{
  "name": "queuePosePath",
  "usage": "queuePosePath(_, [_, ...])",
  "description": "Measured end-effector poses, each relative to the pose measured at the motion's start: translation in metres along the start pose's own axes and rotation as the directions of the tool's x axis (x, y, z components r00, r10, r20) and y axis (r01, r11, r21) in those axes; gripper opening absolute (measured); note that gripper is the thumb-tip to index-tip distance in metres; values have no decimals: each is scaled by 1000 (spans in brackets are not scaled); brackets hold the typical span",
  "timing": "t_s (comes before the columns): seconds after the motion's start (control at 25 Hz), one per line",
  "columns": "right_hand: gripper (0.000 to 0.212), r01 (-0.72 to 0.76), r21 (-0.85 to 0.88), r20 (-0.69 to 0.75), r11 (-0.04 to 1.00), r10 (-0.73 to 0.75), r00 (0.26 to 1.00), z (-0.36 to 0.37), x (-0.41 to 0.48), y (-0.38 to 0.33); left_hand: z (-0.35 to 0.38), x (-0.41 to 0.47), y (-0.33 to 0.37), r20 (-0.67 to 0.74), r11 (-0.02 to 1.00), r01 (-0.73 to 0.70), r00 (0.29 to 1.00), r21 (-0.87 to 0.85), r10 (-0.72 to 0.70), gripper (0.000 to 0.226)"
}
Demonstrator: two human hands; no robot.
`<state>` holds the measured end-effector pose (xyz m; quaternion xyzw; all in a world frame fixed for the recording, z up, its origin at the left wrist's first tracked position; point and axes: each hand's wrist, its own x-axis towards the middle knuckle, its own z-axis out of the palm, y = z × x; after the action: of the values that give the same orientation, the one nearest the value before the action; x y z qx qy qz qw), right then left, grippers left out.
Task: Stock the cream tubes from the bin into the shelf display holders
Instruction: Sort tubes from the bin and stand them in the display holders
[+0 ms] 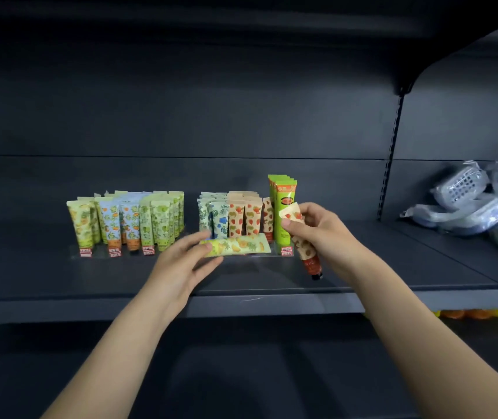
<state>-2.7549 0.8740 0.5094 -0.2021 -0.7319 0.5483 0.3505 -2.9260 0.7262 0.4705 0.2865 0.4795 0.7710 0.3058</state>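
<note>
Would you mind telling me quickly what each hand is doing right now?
Left hand: closed on the yellow-green fruit-print tube, held sideways.
Right hand: closed on the strawberry-print tube, red cap pointing down.

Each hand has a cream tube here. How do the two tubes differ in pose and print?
The tube in the left hand lies sideways, level in front of the standing rows; the tube in the right hand hangs near upright, dark cap down. The left hand holds its tube by one end; the right hand pinches its tube near the flat top. The left tube's print is yellow-green fruit; the right's is red fruit on cream. Both are out of the holders.
</note>
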Motion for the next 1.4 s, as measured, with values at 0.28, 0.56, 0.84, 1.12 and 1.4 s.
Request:
queuePosePath(0.28, [16, -16, -148, -72, 989, 6, 997, -7, 23, -12, 11, 18, 4, 109, 921, 287, 957, -262, -268, 21])
queuePosePath(0.56, [18, -5, -151, -27, 989, 1, 1000, 3, 35, -12, 16, 41, 5, 147, 966, 251, 959, -58, -241, 23])
queuePosePath(0.84, [15, -15, -182, -70, 983, 3, 998, 6, 47, -9, 21, 52, 10, 176, 986, 165, 971, 17, -165, 44])
queuePosePath(1.12, [6, -143, -272, -44, 952, 136, 990, -7, 64, -29, 22, 68, 38, 252, 981, 37, 964, 188, -85, 23])
queuePosePath(1.4, [9, -3, -733, 129, 680, 143, 981, -9, 83, -80, 25, 99, 65, 316, 846, -162, 949, 508, -8, 27])
